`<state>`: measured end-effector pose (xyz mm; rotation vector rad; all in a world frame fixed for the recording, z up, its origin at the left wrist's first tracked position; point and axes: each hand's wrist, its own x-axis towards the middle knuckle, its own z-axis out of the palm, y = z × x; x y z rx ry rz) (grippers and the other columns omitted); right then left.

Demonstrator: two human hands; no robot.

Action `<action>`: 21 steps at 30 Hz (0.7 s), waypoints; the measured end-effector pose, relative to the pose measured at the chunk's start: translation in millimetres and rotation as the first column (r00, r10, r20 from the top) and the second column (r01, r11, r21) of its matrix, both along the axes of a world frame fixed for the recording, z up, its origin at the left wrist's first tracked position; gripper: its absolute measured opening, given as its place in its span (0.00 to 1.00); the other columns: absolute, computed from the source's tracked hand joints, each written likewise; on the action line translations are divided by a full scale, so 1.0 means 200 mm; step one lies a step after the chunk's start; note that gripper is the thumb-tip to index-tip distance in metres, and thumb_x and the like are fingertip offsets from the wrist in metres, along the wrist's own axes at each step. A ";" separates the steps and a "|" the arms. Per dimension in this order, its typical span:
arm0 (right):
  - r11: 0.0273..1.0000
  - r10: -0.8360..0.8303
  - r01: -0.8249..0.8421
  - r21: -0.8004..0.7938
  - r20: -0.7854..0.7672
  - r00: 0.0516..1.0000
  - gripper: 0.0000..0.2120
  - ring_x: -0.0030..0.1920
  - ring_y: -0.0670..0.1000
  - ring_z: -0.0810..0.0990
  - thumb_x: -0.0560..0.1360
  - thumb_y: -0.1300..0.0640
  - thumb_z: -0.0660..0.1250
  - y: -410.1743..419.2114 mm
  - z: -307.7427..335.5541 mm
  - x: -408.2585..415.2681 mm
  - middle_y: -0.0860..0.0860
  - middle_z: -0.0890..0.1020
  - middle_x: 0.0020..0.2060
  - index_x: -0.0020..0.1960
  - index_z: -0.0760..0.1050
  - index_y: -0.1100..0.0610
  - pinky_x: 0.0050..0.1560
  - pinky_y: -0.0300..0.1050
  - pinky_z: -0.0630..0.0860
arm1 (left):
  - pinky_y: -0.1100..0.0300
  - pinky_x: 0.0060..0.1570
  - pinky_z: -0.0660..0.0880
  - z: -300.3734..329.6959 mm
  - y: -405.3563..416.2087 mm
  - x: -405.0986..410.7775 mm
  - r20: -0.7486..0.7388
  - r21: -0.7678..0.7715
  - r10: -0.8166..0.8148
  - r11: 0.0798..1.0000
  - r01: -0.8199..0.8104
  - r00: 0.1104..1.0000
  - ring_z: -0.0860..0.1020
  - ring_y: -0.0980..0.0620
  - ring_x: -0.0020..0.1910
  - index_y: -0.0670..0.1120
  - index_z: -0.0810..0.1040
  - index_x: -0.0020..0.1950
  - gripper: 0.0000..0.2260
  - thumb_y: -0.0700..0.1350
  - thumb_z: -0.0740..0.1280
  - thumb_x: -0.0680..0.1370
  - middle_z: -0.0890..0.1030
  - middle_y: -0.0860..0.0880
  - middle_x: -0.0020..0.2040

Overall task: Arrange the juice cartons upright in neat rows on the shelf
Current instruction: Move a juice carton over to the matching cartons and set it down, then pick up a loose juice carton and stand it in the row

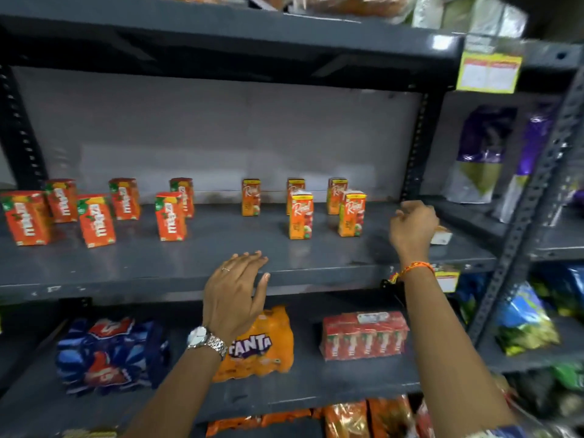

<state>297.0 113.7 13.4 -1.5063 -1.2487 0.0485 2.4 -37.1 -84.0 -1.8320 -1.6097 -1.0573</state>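
The scene is dim, lit softly from above and in front, so the grey shelf carries a dull sheen near its front edge and each juice carton throws a faint shadow. Wide-angle distortion bows the uprights at the sides. Motion blur smears the packets at the right edge and top corners.

Orange juice cartons — upright, loosely rowed

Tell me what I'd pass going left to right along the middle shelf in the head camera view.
Red Maaza cartons → orange Real cartons → right hand → a small white pack lying partly hidden behind that hand.
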 end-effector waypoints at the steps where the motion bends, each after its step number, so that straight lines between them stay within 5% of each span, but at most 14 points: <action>1: 0.995 -0.083 0.087 -0.046 0.074 0.994 0.14 0.58 0.68 0.74 0.73 0.59 0.66 0.01 -0.01 0.03 0.65 0.77 0.57 0.56 0.78 0.63 0.59 0.58 0.70 | 0.54 0.67 0.71 0.00 0.02 0.03 -0.007 -0.007 0.012 1.000 -0.012 1.000 0.80 0.50 0.61 0.46 0.81 0.62 0.17 0.51 0.59 0.80 0.82 0.48 0.62; 4: 0.954 -0.211 0.248 -0.169 0.212 0.954 0.20 0.64 0.68 0.67 0.74 0.53 0.65 0.03 -0.03 0.11 0.66 0.71 0.61 0.60 0.72 0.67 0.61 0.63 0.67 | 0.53 0.67 0.70 0.01 0.07 0.11 -0.024 -0.041 0.064 0.997 -0.065 0.998 0.79 0.49 0.63 0.46 0.80 0.64 0.18 0.52 0.59 0.81 0.81 0.48 0.63; 8: 0.911 -0.165 0.218 -0.350 0.174 0.971 0.35 0.70 0.67 0.63 0.74 0.47 0.63 0.11 -0.06 0.21 0.67 0.67 0.69 0.70 0.62 0.71 0.69 0.61 0.62 | 0.51 0.62 0.71 -0.01 0.09 0.15 -0.036 -0.068 0.149 0.986 -0.151 0.988 0.79 0.49 0.62 0.47 0.79 0.65 0.19 0.53 0.57 0.81 0.81 0.49 0.64; 19: 0.871 0.109 -0.030 -0.491 0.132 0.985 0.29 0.68 0.68 0.70 0.75 0.59 0.62 0.20 0.03 0.31 0.66 0.72 0.67 0.71 0.56 0.67 0.66 0.58 0.69 | 0.49 0.57 0.71 -0.04 0.09 0.16 -0.041 -0.050 0.186 0.981 -0.188 0.982 0.79 0.48 0.62 0.47 0.79 0.66 0.20 0.53 0.56 0.81 0.81 0.48 0.64; 21: 0.849 0.145 -0.081 -0.522 0.083 0.986 0.25 0.66 0.65 0.74 0.75 0.61 0.62 0.20 0.06 0.32 0.65 0.74 0.66 0.69 0.62 0.67 0.65 0.55 0.72 | 0.49 0.57 0.70 -0.04 0.09 0.15 -0.044 -0.055 0.184 0.981 -0.186 0.982 0.79 0.47 0.62 0.47 0.79 0.66 0.21 0.54 0.55 0.81 0.81 0.48 0.64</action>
